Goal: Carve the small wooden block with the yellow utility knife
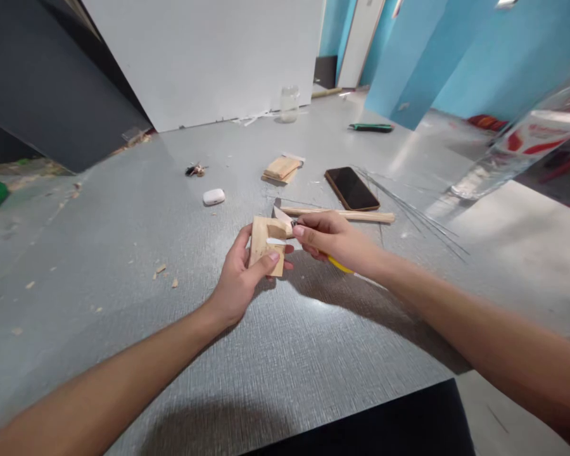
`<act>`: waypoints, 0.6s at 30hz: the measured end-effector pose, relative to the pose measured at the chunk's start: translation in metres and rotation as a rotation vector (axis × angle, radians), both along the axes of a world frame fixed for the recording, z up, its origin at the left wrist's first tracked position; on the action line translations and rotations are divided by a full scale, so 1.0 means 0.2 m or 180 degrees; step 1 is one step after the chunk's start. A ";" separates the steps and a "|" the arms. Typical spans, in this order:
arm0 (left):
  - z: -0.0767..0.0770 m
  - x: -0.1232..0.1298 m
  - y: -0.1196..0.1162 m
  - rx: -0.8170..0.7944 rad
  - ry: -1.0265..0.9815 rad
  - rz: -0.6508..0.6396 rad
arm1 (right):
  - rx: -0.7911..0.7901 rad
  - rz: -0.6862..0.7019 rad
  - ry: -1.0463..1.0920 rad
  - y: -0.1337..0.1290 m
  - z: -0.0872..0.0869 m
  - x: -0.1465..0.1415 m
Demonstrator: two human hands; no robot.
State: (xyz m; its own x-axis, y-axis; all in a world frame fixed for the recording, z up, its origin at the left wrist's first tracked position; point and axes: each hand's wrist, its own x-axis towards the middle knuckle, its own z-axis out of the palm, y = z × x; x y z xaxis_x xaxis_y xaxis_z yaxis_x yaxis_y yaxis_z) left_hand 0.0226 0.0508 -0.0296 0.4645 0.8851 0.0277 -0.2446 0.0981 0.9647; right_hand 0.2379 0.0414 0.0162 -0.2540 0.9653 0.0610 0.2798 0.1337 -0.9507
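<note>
My left hand [240, 272] is closed around a small pale wooden piece [262, 240], held above the grey table with the thumb on its front. A notch or gap shows on the piece's right side, with a small white patch by it. My right hand [330, 237] grips a utility knife [342, 265] by its yellow handle. The knife's blade [283, 216] sticks out beyond the fingers, at the upper right edge of the wood; whether it touches the wood I cannot tell. Just behind my right hand lie thin wooden sticks [370, 216].
Farther back are a phone [354, 188], stacked wooden pieces [282, 168], a white case [214, 197], a small dark cluster [196, 170], a glass jar [289, 104] and a green cutter [371, 127]. Thin wires [413, 215] and a plastic bottle [513, 152] lie right. Wood chips [160, 269] are scattered left.
</note>
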 end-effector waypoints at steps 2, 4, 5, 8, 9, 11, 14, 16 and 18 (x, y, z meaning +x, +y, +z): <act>-0.01 0.00 0.01 0.0103 0.0003 0.0017 | 0.0387 -0.0127 -0.0674 0.00 0.01 0.00; 0.00 0.01 0.01 0.0173 0.0077 0.0051 | 0.0684 -0.0281 -0.1329 0.00 0.01 0.00; 0.00 0.01 0.00 0.0177 0.0130 0.0055 | 0.0769 -0.0340 -0.1606 0.00 0.01 0.00; 0.01 0.01 0.00 0.0130 0.0216 0.0031 | 0.0865 -0.0411 -0.2263 -0.01 0.01 0.00; 0.01 0.01 -0.01 0.0103 0.0228 0.0010 | 0.0874 -0.0397 -0.2404 -0.01 0.01 0.00; 0.01 0.01 -0.01 0.0050 0.0258 -0.0024 | 0.0865 -0.0377 -0.2593 -0.01 0.01 0.00; 0.02 0.01 -0.03 0.0042 0.0363 -0.0154 | 0.0841 -0.0434 -0.2769 -0.01 0.01 0.00; 0.02 0.01 -0.04 0.0107 0.0430 -0.0278 | 0.0779 -0.0438 -0.2831 -0.01 0.01 -0.01; 0.03 0.01 -0.05 0.0190 0.0445 -0.0326 | 0.0690 -0.0414 -0.2857 -0.01 0.00 -0.02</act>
